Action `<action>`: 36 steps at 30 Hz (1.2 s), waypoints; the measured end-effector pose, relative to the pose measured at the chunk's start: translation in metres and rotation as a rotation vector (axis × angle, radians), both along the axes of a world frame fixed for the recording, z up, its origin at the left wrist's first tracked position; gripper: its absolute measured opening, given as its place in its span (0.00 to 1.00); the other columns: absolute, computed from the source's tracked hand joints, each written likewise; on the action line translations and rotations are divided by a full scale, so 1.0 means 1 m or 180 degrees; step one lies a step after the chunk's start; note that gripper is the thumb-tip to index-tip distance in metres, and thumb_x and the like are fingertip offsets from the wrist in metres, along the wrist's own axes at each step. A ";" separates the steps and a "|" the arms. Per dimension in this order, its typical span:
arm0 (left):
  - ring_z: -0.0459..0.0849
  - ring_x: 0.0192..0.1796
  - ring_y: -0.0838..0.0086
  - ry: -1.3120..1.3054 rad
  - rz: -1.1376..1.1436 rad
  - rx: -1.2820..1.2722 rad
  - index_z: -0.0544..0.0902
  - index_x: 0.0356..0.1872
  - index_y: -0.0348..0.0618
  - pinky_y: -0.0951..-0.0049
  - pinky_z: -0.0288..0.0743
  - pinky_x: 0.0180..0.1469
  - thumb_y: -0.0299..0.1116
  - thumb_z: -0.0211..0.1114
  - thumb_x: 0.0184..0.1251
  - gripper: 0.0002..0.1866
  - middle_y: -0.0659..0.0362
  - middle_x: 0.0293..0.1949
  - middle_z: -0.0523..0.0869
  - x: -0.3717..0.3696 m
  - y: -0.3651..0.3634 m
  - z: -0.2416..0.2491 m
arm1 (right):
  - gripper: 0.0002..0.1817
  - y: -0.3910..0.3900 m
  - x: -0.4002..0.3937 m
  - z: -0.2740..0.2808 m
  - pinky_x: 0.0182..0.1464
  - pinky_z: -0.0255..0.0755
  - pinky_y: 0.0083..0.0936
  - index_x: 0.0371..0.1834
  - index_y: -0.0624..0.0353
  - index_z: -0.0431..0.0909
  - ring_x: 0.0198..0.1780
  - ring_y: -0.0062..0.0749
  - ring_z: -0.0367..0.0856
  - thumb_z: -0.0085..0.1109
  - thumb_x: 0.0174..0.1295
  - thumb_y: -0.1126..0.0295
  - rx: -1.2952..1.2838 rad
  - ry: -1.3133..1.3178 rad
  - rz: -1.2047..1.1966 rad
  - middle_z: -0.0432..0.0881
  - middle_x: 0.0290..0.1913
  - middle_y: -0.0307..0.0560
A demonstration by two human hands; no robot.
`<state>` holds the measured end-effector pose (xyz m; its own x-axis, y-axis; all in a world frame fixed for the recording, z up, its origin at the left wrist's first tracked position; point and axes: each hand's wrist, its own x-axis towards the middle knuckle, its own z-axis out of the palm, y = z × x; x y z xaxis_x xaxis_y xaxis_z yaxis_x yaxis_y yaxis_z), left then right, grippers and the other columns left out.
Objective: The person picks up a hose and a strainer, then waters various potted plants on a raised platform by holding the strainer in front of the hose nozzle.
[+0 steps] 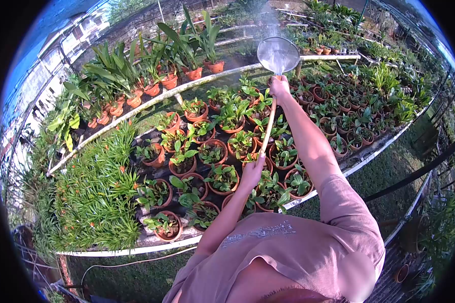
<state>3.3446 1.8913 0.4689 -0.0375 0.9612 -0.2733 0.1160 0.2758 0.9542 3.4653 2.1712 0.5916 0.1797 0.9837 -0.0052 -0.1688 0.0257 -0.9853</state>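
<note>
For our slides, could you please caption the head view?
Left hand and right hand hold a hose spraying water amid leafy plants in terracotta pots.

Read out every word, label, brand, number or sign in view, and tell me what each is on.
No text can be read in this view.
Shirt: pale print across it, possibly lettering, too small and blurred to read.
Hose and round sprayer head: no readable marking.
Clay pots: no readable label or number.
</note>
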 end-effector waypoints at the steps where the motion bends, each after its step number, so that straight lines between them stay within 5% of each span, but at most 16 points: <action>1: 0.66 0.23 0.78 0.0025 -0.0008 -0.0011 0.74 0.18 0.41 0.71 0.60 0.28 0.65 0.51 0.72 0.35 0.66 0.18 0.70 0.000 0.001 -0.002 | 0.08 0.002 0.001 -0.002 0.14 0.57 0.23 0.46 0.56 0.64 0.13 0.23 0.63 0.50 0.68 0.70 0.0017 0.0022 -0.0005 0.68 0.20 0.39; 24: 0.62 0.18 0.82 -0.0033 0.0006 0.0098 0.69 0.16 0.46 0.75 0.55 0.22 0.63 0.51 0.73 0.32 0.70 0.16 0.65 0.004 -0.002 -0.004 | 0.14 -0.004 0.003 0.004 0.18 0.63 0.24 0.54 0.59 0.65 0.17 0.24 0.67 0.50 0.66 0.72 0.0065 -0.0244 -0.0059 0.72 0.26 0.42; 36: 0.60 0.20 0.82 -0.0079 0.0017 0.0040 0.68 0.16 0.46 0.73 0.53 0.23 0.63 0.51 0.73 0.33 0.69 0.16 0.64 -0.002 -0.001 -0.002 | 0.11 0.016 -0.004 -0.013 0.16 0.60 0.23 0.50 0.58 0.63 0.16 0.23 0.66 0.50 0.68 0.71 0.0119 -0.0010 -0.0225 0.70 0.26 0.41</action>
<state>3.3425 1.8900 0.4674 -0.0359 0.9644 -0.2621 0.0909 0.2643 0.9601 3.4615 2.1869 0.5782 0.2485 0.9681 0.0319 -0.1623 0.0741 -0.9840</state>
